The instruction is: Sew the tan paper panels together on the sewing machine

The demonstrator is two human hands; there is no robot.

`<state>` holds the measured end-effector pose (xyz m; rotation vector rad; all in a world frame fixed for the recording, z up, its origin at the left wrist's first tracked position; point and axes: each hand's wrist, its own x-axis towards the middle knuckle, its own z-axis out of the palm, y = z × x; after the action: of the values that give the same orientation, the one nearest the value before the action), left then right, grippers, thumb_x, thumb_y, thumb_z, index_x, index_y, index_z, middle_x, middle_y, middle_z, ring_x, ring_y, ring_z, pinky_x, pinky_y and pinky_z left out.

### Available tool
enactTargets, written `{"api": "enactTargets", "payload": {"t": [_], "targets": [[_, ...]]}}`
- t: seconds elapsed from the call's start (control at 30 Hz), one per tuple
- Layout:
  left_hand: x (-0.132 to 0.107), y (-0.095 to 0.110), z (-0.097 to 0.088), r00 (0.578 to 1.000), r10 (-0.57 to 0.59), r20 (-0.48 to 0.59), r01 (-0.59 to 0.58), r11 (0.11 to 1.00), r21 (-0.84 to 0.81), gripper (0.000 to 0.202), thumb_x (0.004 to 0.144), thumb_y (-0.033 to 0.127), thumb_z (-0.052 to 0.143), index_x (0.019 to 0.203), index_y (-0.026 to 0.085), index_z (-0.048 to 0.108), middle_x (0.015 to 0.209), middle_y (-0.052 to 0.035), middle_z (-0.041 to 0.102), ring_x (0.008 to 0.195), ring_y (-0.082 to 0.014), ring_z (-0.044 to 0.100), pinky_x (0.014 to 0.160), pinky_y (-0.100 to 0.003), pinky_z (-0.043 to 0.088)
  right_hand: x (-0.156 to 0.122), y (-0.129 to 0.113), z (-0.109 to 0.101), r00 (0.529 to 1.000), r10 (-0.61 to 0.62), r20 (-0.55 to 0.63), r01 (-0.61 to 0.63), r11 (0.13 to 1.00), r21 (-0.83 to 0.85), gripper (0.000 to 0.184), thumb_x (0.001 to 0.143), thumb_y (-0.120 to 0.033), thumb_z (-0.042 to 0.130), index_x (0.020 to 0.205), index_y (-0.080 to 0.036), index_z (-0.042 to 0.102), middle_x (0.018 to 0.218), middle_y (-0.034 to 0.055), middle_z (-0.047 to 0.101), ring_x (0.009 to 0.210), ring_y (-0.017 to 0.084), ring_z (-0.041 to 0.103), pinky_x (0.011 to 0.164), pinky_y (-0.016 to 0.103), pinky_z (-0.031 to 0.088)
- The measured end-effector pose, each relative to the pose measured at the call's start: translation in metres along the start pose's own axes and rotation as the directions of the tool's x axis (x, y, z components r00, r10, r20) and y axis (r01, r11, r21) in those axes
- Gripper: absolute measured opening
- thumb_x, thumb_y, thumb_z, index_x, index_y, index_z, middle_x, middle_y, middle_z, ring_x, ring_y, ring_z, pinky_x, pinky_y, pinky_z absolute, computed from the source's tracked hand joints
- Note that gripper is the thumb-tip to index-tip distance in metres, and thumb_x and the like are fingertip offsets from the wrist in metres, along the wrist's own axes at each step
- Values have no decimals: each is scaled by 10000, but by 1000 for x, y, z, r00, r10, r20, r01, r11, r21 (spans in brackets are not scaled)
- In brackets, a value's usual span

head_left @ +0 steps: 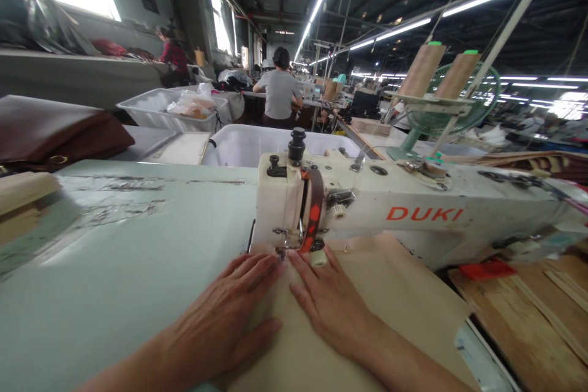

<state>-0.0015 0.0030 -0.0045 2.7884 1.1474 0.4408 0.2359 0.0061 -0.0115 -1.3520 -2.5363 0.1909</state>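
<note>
A large beige sheet of material [404, 294], fabric or leather, lies flat under the head of a white sewing machine [358, 196] marked DUKI. My left hand [229, 303] rests on the sheet's left edge, fingers stretched toward the presser foot [282, 252]. Just right of the foot, my right hand [328, 300] lies flat on the sheet with its fingers spread. Both sets of fingertips are very close to the needle area, and they partly hide it. A brown strap with orange patches [314, 211] curves down the front of the machine head.
Left of the machine extends a pale green tabletop [197, 214] with worn patches. Brown leather pieces [59, 131] lie beyond it. Behind the machine stands a white bin [248, 141]. Two thread cones [422, 70] and a green fan [459, 98] rise at right. A person [280, 86] sits farther back.
</note>
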Motion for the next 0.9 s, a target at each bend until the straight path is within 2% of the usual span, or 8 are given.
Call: {"api": "enactTargets", "payload": {"t": [0.2, 0.33, 0.7, 0.8, 0.9], "targets": [[0, 2, -3, 1000, -9, -26, 7, 998, -62, 654, 924, 416, 611, 1498, 229, 359, 1488, -80, 453, 1378, -287, 385, 1172, -446, 332, 1, -1, -1, 1000, 1, -6, -1, 1000, -22, 499, 1063, -414, 324, 1506, -194, 388, 1486, 84, 471, 1463, 233, 286, 1231, 521, 163], [2, 3, -4, 999, 5, -41, -8, 997, -76, 662, 898, 389, 645, 1487, 223, 392, 1458, -86, 492, 1365, -288, 410, 1166, -439, 343, 1, -1, 0, 1000, -7, -21, 7, 1000, -14, 500, 1062, -413, 328, 1516, -207, 367, 1516, 63, 433, 1465, 231, 279, 1230, 518, 169], [5, 0, -6, 1000, 16, 19, -16, 1000, -6, 629, 950, 467, 566, 1487, 186, 398, 1469, -93, 484, 1371, -270, 395, 1175, -421, 325, 2, -2, 1, 1000, 6, -12, -7, 1000, -24, 498, 1066, -409, 316, 1515, -202, 367, 1483, 87, 474, 1460, 231, 291, 1231, 509, 139], [1, -3, 0, 999, 38, -17, -38, 999, 13, 628, 951, 477, 559, 1495, 213, 390, 1476, -76, 483, 1371, -277, 406, 1161, -416, 351, 0, -5, -4, 1000, 14, -22, -15, 1000, -27, 489, 1064, -405, 332, 1499, -193, 395, 1445, 95, 516, 1463, 230, 281, 1236, 496, 120], [-3, -9, 13, 990, 72, -123, -68, 997, 37, 669, 911, 488, 612, 1506, 293, 375, 1477, -36, 494, 1332, -295, 467, 1114, -420, 412, -3, -8, -9, 999, 18, -31, -19, 999, -36, 490, 1064, -412, 334, 1495, -186, 395, 1472, 90, 485, 1473, 222, 253, 1239, 471, 119]]}}
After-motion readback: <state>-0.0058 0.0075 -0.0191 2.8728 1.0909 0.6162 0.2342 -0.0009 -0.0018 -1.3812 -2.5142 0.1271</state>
